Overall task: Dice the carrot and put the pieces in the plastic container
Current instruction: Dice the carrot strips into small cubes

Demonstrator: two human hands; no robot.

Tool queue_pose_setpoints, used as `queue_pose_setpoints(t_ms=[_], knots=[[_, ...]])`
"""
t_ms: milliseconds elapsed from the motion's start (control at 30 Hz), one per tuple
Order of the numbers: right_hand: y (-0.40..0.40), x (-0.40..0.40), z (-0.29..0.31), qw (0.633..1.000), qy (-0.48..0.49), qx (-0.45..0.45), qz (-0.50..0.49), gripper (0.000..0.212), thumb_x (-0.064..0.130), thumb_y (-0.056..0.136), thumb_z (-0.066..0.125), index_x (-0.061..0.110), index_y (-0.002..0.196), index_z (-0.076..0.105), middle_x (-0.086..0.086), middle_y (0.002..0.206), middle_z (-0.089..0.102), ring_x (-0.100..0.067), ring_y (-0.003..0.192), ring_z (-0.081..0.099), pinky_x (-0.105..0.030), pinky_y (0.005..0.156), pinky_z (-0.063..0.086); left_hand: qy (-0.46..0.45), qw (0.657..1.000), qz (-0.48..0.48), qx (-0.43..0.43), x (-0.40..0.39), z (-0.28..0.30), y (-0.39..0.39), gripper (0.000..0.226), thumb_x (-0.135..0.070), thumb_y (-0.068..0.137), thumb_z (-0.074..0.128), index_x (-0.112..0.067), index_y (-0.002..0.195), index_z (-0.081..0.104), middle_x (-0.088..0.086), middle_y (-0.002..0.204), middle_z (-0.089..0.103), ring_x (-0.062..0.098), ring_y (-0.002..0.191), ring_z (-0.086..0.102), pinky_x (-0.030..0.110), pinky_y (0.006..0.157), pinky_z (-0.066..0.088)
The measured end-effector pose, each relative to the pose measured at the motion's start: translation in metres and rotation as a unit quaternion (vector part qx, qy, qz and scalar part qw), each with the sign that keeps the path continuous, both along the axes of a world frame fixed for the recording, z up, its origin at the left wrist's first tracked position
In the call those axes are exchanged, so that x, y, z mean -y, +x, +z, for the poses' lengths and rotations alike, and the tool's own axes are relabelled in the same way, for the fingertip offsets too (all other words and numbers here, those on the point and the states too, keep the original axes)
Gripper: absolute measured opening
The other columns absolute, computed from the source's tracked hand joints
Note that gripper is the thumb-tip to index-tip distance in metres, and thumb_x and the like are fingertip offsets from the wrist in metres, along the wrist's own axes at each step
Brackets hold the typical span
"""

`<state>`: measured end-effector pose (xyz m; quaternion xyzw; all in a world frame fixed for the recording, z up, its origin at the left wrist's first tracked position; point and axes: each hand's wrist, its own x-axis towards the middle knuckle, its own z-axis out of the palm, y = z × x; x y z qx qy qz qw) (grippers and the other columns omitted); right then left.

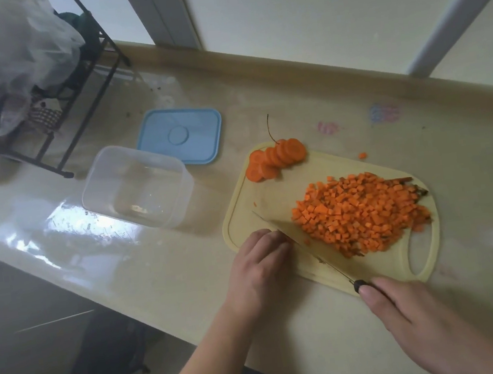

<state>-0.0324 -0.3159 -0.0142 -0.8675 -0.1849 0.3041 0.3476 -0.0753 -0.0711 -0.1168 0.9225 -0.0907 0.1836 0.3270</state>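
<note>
Carrot dice (363, 213) lie heaped in a broad orange mound across the right half of a pale yellow cutting board (243, 218), the cubes small and fairly even, with a few dark scraps at the mound's far right edge. At the board's far-left corner sits a row of carrot rounds (276, 158), overlapping like fallen coins, with a thin dark root thread rising behind them. One stray cube (362, 155) lies off the board on the countertop (258, 92).

Left of the board stands the clear plastic container (136, 186), open, with nothing orange in it; its blue lid (180, 136) lies flat just behind it. A dark wire rack (78, 92) holding a crumpled translucent bag (3, 61) fills the far-left corner. Nothing stands between board and container.

A knife (306, 251) lies slanted across the board's near side, its blade running along the left edge of the mound. The right hand (425, 317) grips the black handle, thumb laid along it. The left hand (261, 265) rests on the board with fingers curled under, knuckles against the flat of the blade — what lies beneath the fingertips is hidden. The dice sit just beyond the blade, on the side away from the left hand; the container is well apart from both hands.
</note>
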Motion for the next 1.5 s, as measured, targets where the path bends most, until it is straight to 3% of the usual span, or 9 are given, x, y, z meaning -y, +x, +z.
queue_pose_setpoints(t_ms=[133,233,367,467,767,1033,1167,1333,1500], knots=[[-0.004,0.006,-0.011,1.0,-0.008,0.011,-0.013,0.066,0.079,0.081,0.018,0.021,0.073,0.047,0.002,0.065,0.056,-0.011,0.06,0.054,-0.032,0.06,0.04,-0.013,1.0,0.002,-0.005,-0.001,0.001,0.0,0.02,0.003,0.084,0.076,0.001,0.104,0.075,0.01,0.118,0.069,0.03,0.105,0.063,0.034,0.092,0.052],[-0.001,-0.012,-0.017,1.0,-0.006,0.017,0.013,0.06,0.072,0.084,0.016,0.023,0.073,0.049,-0.002,0.067,0.058,-0.01,0.065,0.056,-0.037,0.065,0.044,-0.016,1.0,0.007,0.0,0.0,0.006,0.001,0.017,-0.001,0.087,0.075,-0.001,0.104,0.075,0.008,0.119,0.069,0.029,0.104,0.063,0.032,0.095,0.051],[0.018,-0.027,-0.019,1.0,0.016,0.025,-0.004,0.057,0.064,0.092,0.022,0.021,0.065,0.047,0.0,0.057,0.053,-0.012,0.063,0.053,-0.028,0.056,0.035,-0.024,0.999,0.023,0.012,0.002,0.008,0.001,0.01,-0.005,0.091,0.072,0.0,0.099,0.075,0.008,0.107,0.067,0.029,0.096,0.064,0.034,0.087,0.053],[0.021,-0.019,-0.017,0.999,0.02,0.023,-0.023,0.06,0.067,0.088,0.022,0.019,0.063,0.047,0.003,0.064,0.057,-0.011,0.058,0.052,-0.029,0.056,0.037,-0.01,0.999,0.037,0.013,0.004,0.007,0.0,0.009,-0.002,0.087,0.076,0.001,0.096,0.075,0.011,0.101,0.065,0.029,0.093,0.064,0.034,0.083,0.054],[0.004,-0.011,-0.006,1.0,0.024,0.015,0.01,0.053,0.067,0.09,0.022,0.022,0.074,0.047,-0.002,0.066,0.057,-0.012,0.056,0.053,-0.031,0.057,0.037,-0.006,0.999,0.031,0.018,0.004,0.013,0.0,0.011,-0.002,0.086,0.077,-0.001,0.097,0.076,0.008,0.111,0.07,0.027,0.092,0.065,0.032,0.083,0.054],[-0.003,0.003,-0.009,1.0,-0.016,0.0,0.026,0.062,0.073,0.084,0.016,0.02,0.07,0.046,0.003,0.069,0.056,-0.012,0.063,0.053,-0.031,0.061,0.039,-0.013,1.0,0.027,-0.009,0.0,0.007,-0.005,0.02,0.0,0.087,0.076,-0.005,0.106,0.076,0.004,0.124,0.069,0.026,0.096,0.065,0.031,0.084,0.054],[0.008,-0.02,-0.019,0.999,-0.009,0.037,0.037,0.057,0.068,0.089,0.015,0.025,0.069,0.046,0.001,0.06,0.054,-0.012,0.061,0.054,-0.041,0.061,0.043,-0.009,1.0,0.03,0.002,0.001,0.01,-0.003,0.014,-0.003,0.089,0.074,-0.005,0.103,0.077,0.005,0.12,0.07,0.026,0.092,0.066,0.03,0.083,0.054],[0.018,-0.015,-0.019,0.999,0.012,0.034,-0.005,0.056,0.066,0.089,0.02,0.023,0.062,0.044,0.003,0.063,0.058,-0.011,0.058,0.053,-0.034,0.057,0.038,0.008,0.999,0.048,0.006,0.002,0.006,-0.006,0.01,-0.006,0.09,0.074,-0.002,0.099,0.075,0.01,0.104,0.066,0.028,0.089,0.065,0.034,0.077,0.055],[0.006,-0.014,-0.011,0.999,0.026,0.03,0.011,0.052,0.063,0.092,0.023,0.024,0.064,0.043,0.0,0.066,0.057,-0.012,0.053,0.052,-0.031,0.054,0.036,-0.008,0.999,0.044,0.001,0.004,0.008,-0.008,0.011,-0.003,0.09,0.072,-0.001,0.1,0.074,0.007,0.11,0.061,0.027,0.095,0.064,0.034,0.08,0.054]])
